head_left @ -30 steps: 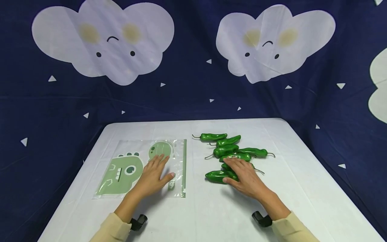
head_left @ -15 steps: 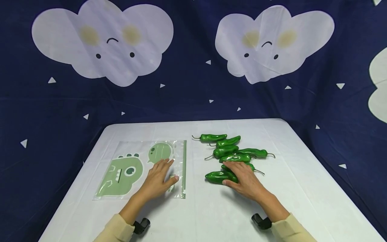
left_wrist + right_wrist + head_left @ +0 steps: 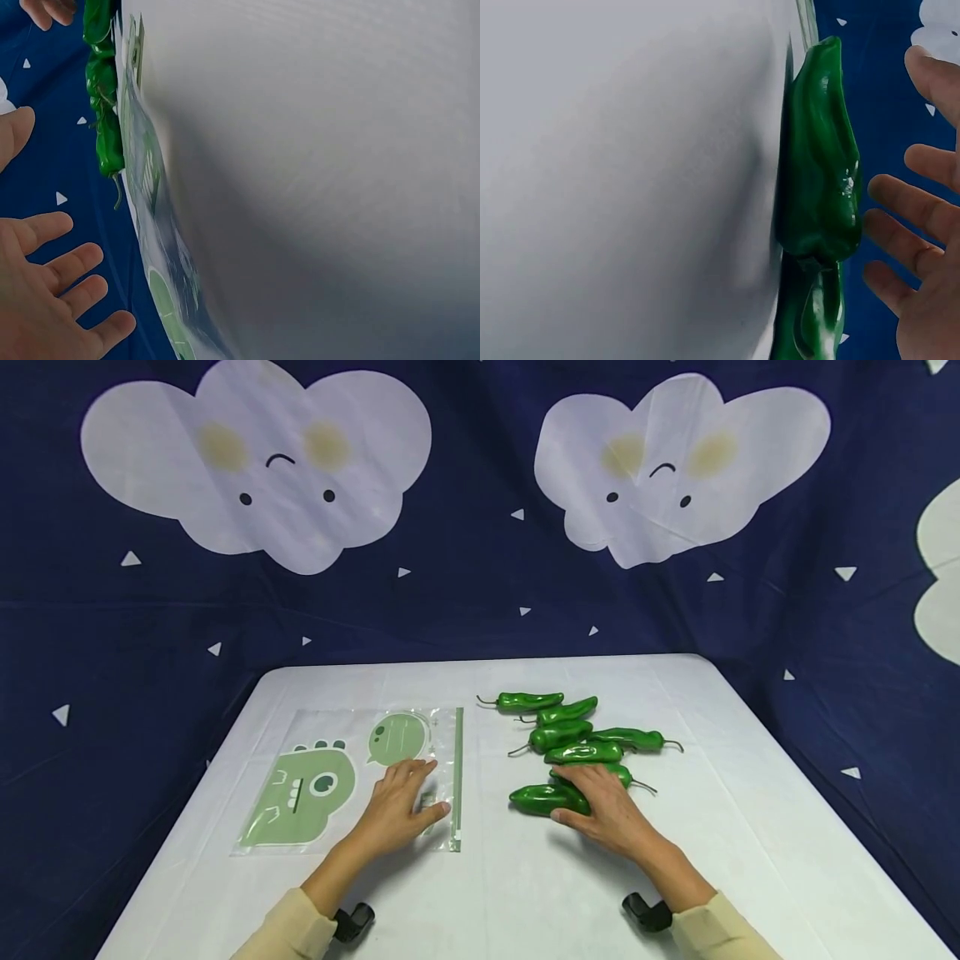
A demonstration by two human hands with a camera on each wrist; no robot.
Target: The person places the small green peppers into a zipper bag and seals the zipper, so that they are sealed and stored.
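A clear zip bag (image 3: 315,802) printed with a green dinosaur lies flat on the left of the table. Over its right part hovers my left hand (image 3: 393,810), fingers spread and holding nothing. In the left wrist view those fingers (image 3: 79,266) stand apart from the bag's plastic. Several green chili peppers (image 3: 562,734) lie in a loose column on the right. My right hand (image 3: 609,814) is above the nearest pepper (image 3: 543,799) and partly hides it. The right wrist view shows its relaxed fingers (image 3: 911,202) close beside a glossy pepper (image 3: 821,157), not curled round it.
The bag's green zip edge (image 3: 458,768) faces the peppers, with a strip of white tablecloth (image 3: 486,827) between. A dark blue curtain (image 3: 480,585) with cloud prints hangs behind the table. Black wrist cameras (image 3: 352,922) sit under both wrists.
My left hand has slid right and toward me over the bag, uncovering the round green print. My right hand has drawn back slightly. Bag and peppers have stayed put.
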